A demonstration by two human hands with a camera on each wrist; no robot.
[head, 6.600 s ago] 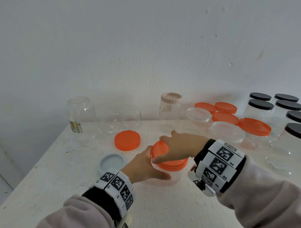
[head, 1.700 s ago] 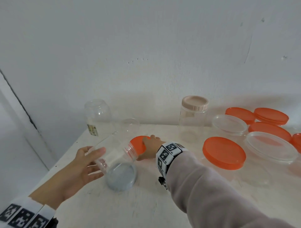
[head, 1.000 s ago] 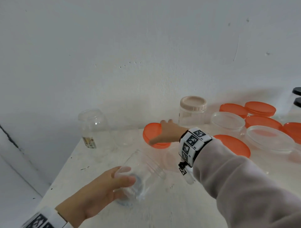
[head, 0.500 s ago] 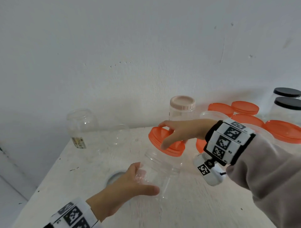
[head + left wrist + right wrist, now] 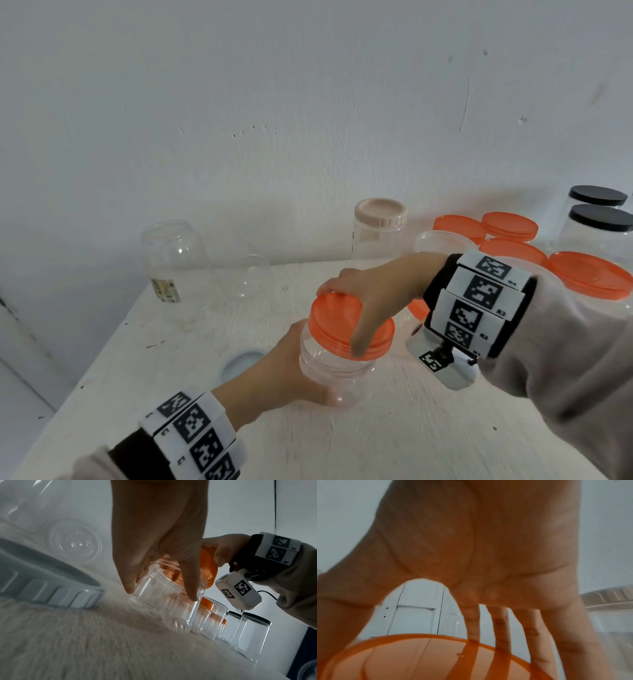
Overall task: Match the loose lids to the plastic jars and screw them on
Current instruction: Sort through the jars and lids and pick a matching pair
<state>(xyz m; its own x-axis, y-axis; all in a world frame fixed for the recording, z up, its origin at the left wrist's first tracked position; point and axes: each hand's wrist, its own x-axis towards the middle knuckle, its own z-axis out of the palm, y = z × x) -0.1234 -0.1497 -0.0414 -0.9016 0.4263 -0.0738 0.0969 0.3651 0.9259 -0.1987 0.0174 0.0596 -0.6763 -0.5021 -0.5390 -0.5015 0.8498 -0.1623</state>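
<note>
A clear plastic jar (image 5: 337, 375) stands upright on the white table (image 5: 376, 442) near the middle. My left hand (image 5: 284, 370) grips its lower body from the left; the same jar (image 5: 164, 595) shows under that left hand (image 5: 159, 555) in the left wrist view. An orange lid (image 5: 342, 320) sits on the jar's mouth. My right hand (image 5: 373, 291) grips this lid from above, thumb on the near rim, fingers over the far rim. From the right wrist the orange lid (image 5: 428, 660) fills the bottom, the right hand (image 5: 479, 561) arched over it.
A pale blue lid (image 5: 239, 363) lies left of the jar. Two open clear jars (image 5: 171, 260) stand at the back left, a beige-lidded jar (image 5: 378, 233) behind. Orange-lidded containers (image 5: 592, 274) and black-lidded jars (image 5: 599, 222) crowd the right.
My left hand has stood the jar upright on the table. My right hand has brought the orange lid down onto the jar's mouth.
</note>
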